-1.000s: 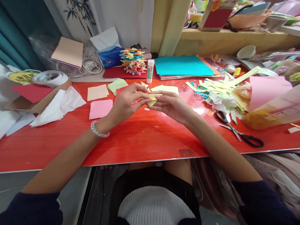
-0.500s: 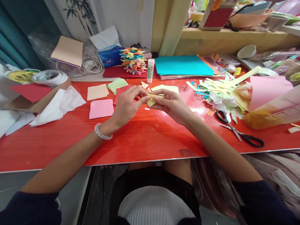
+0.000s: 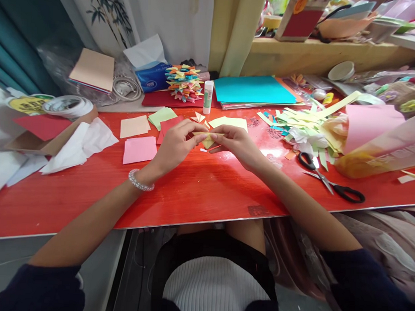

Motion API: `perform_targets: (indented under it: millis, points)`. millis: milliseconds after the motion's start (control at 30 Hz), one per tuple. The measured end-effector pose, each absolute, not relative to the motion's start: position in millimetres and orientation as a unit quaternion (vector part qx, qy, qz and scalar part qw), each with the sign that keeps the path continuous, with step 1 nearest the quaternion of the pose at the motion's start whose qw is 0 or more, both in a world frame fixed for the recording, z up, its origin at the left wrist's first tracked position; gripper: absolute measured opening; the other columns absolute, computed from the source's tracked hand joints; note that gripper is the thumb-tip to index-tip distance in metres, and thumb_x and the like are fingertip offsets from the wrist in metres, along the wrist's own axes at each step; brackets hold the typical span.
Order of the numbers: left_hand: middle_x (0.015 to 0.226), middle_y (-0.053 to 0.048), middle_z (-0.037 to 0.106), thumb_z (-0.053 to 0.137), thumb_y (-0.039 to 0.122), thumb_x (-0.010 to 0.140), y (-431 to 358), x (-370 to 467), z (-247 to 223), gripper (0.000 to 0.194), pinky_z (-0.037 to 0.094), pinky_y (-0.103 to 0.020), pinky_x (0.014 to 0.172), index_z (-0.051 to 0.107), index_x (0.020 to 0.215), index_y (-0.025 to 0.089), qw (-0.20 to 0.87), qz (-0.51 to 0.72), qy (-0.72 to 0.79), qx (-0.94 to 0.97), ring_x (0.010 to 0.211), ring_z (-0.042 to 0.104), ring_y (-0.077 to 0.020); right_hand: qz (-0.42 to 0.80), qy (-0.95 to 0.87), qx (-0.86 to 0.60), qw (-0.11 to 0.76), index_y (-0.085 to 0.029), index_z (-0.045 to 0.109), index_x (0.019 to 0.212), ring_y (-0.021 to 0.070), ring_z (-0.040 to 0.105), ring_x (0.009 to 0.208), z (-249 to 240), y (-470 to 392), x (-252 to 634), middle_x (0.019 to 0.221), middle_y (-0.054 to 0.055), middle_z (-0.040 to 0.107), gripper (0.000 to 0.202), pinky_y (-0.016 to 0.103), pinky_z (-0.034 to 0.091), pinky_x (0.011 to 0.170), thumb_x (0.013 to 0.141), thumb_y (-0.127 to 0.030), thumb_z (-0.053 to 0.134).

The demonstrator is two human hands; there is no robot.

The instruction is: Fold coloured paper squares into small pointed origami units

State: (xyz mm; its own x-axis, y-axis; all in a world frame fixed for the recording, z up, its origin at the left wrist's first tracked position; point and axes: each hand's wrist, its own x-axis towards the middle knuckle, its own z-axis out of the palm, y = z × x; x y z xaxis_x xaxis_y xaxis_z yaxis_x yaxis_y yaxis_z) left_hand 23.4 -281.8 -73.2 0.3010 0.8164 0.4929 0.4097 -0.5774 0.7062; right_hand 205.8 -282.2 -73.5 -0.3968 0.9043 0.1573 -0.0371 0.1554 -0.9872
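Between my fingertips is a small folded piece of yellow paper [image 3: 208, 141], held above the red table [image 3: 199, 182]. My left hand [image 3: 176, 145] pinches its left side, and my right hand [image 3: 238, 145] pinches its right side. The fingers partly cover the paper. Just behind my hands are small folded paper pieces [image 3: 199, 117] and a pale yellow paper stack [image 3: 234, 123]. Left of my left hand lie pink paper squares [image 3: 140, 150], peach squares [image 3: 134, 126], light green squares [image 3: 163, 117] and red squares [image 3: 166, 126].
A glue stick [image 3: 207, 97] stands behind my hands, near a colourful folded-paper model [image 3: 185, 83]. Black-handled scissors [image 3: 330, 177] lie on the right, by a heap of paper strips [image 3: 298, 120]. Teal sheets [image 3: 255, 89] lie at the back. A cardboard box [image 3: 53, 142] sits left.
My hands have shifted slightly as they work the yellow paper. It now lies more level, with its point facing down between the fingertips.
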Motion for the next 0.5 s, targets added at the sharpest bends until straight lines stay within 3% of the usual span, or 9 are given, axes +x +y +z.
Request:
perform_targets:
  millis: [267, 500]
  points:
    - [0.088, -0.004, 0.067, 0.063, 0.024, 0.082, -281.6, 25.8, -72.2, 0.012, 0.057, -0.026, 0.068, 0.066, 0.09, 0.016, 0.4, 0.473, 0.399, 0.677, 0.067, 0.063, -0.0104, 0.54, -0.611, -0.369, 0.445, -0.017, 0.061, 0.088, 0.0154, 0.066, 0.076, -74.4, -281.6, 205.5, 0.084, 0.005, 0.067, 0.033, 0.029, 0.057, 0.068, 0.076, -0.047, 0.069]
    - [0.084, -0.003, 0.066, 0.066, 0.026, 0.079, -282.5, 28.5, -69.9, 0.013, 0.058, -0.025, 0.065, 0.066, 0.087, 0.015, 0.424, 0.486, 0.403, 0.649, 0.064, 0.061, -0.0093, 0.513, -0.614, -0.369, 0.473, -0.017, 0.062, 0.084, 0.0141, 0.065, 0.073, -74.7, -285.5, 200.0, 0.083, 0.004, 0.067, 0.033, 0.029, 0.057, 0.071, 0.075, -0.048, 0.069]
